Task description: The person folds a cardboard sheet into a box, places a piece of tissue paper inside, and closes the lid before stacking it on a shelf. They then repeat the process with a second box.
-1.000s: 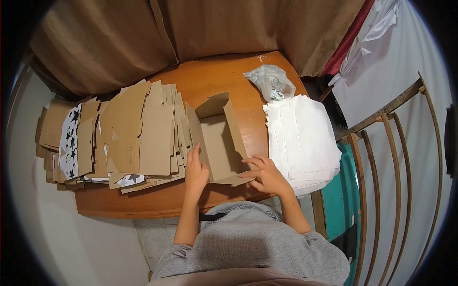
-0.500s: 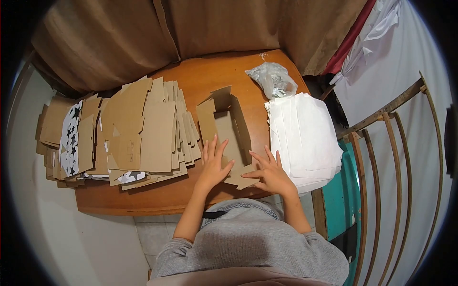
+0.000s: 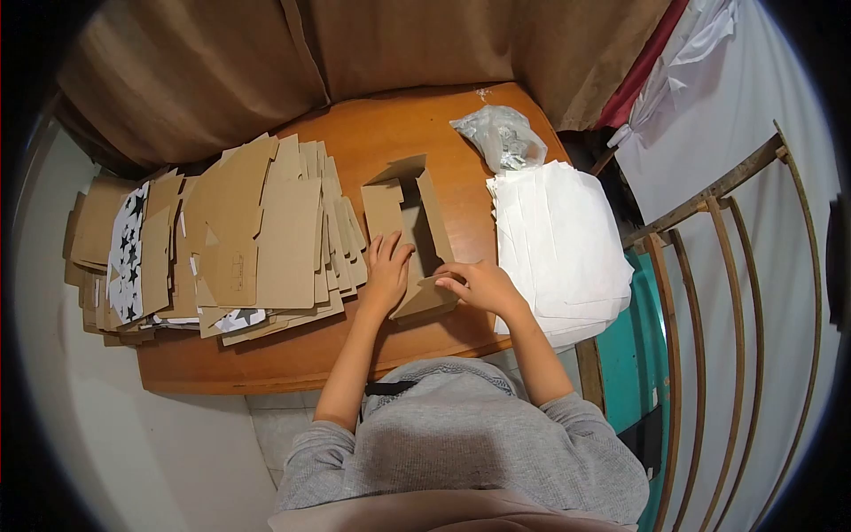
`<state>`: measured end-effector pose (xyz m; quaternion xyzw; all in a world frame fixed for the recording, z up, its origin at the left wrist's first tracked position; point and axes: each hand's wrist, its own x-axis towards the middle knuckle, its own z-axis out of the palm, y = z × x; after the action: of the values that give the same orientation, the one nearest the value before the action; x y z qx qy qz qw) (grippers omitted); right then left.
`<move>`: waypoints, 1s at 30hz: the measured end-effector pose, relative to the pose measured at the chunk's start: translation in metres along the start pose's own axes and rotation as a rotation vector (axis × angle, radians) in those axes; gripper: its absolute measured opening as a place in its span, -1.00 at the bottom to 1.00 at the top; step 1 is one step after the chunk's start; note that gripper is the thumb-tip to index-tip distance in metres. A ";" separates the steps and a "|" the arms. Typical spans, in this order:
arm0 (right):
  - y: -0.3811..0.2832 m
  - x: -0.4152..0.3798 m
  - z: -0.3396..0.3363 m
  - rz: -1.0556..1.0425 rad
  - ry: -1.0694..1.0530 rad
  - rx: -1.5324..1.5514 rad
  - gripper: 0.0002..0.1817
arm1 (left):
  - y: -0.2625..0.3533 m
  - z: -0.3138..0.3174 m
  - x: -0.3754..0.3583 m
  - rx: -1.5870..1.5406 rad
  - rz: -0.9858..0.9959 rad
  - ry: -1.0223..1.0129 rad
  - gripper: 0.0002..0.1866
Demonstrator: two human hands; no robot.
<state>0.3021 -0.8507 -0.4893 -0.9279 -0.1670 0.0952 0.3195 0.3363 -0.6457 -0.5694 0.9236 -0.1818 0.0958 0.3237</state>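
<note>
A partly folded brown cardboard box (image 3: 383, 209) lies open side up on the wooden table, its walls raised. My left hand (image 3: 386, 270) is wrapped over the near part of its left wall, fingers bent around the edge. At the near right corner, my right hand (image 3: 476, 285) pinches the cardboard between thumb and fingers. The near end flap slants up below both hands.
Stacks of flat cardboard (image 3: 288, 222) cover the left of the wooden table (image 3: 390, 120). White sheets (image 3: 563, 244) are piled at the right, with a clear plastic bag (image 3: 505, 137) behind them. A wooden rack (image 3: 700, 355) stands at the far right.
Both hands have closed on the box from spread fingers. Its side walls are drawn nearer together, and the near end flap is lifted. The view has shifted slightly.
</note>
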 end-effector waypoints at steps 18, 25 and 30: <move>-0.010 0.014 0.045 0.103 0.255 -0.272 -0.61 | -0.002 0.002 -0.006 -0.116 0.035 0.067 -0.75; -0.010 0.025 0.042 0.259 0.176 -0.246 -0.64 | -0.002 0.001 -0.009 -0.148 0.031 0.109 -0.76; -0.010 0.027 0.044 0.293 0.189 -0.256 -0.65 | -0.002 0.001 -0.010 -0.144 0.035 0.111 -0.76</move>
<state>0.3122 -0.8090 -0.5188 -0.9801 -0.0105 0.0313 0.1959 0.3279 -0.6422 -0.5741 0.8879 -0.1862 0.1394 0.3970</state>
